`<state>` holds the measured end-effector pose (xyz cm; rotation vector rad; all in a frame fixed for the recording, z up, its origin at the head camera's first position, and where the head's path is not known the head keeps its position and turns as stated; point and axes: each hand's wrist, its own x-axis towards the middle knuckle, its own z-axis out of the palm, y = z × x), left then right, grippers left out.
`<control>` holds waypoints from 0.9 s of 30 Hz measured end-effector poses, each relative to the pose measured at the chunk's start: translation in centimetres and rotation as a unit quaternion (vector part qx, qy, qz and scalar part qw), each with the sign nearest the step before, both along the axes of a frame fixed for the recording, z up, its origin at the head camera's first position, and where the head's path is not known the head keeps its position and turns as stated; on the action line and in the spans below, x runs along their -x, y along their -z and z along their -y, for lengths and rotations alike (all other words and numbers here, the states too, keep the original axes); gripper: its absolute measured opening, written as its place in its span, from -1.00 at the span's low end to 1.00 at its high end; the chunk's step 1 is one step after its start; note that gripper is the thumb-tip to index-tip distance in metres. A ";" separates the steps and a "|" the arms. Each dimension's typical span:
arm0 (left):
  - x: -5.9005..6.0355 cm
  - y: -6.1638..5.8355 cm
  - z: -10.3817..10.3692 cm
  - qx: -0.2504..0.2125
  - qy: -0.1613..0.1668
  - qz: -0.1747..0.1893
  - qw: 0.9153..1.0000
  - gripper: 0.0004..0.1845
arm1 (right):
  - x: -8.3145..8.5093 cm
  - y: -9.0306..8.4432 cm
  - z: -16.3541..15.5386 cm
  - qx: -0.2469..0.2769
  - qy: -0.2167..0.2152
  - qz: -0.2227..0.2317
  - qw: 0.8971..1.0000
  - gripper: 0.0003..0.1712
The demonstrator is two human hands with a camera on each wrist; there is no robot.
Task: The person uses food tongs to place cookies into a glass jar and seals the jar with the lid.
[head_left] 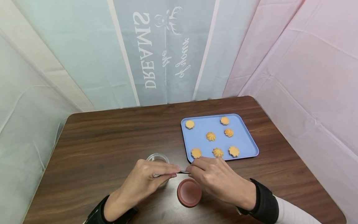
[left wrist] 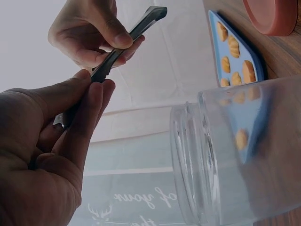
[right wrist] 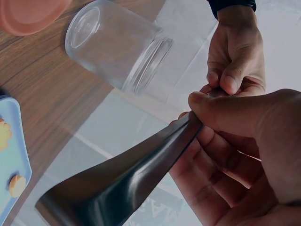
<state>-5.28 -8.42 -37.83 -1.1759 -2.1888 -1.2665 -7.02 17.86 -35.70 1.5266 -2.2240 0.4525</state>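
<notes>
Both hands hold one pair of metal tongs (right wrist: 127, 183) above the near edge of the bench (head_left: 106, 137). The tongs are slim, dull grey steel, with flat arms that widen toward a glossy, rounded end. The left hand (head_left: 145, 180) pinches one end between thumb and fingertips; the right hand (head_left: 215, 180) pinches the other. A clear glass jar (left wrist: 235, 155) stands just beside them.
</notes>
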 end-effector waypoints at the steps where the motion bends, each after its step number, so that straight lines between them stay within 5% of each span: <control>1: 0.0 0.0 0.0 0.000 -0.002 -0.002 1.000 -0.71 | 0.0 0.0 0.0 0.003 -0.001 0.001 1.000 -0.85; 14: -0.4 -0.1 0.1 -0.012 -0.019 -0.003 1.000 -0.69 | 0.3 0.2 0.2 0.012 -0.005 0.020 1.000 -0.77; 21: -0.5 -0.3 0.1 -0.006 -0.023 -0.012 1.000 -0.70 | 0.1 0.2 0.4 -0.020 0.029 0.021 0.999 -0.69; 27: -0.3 -0.6 0.4 -0.021 -0.032 -0.032 0.999 -0.66 | 0.4 0.3 0.3 -0.038 0.077 0.017 0.996 -0.26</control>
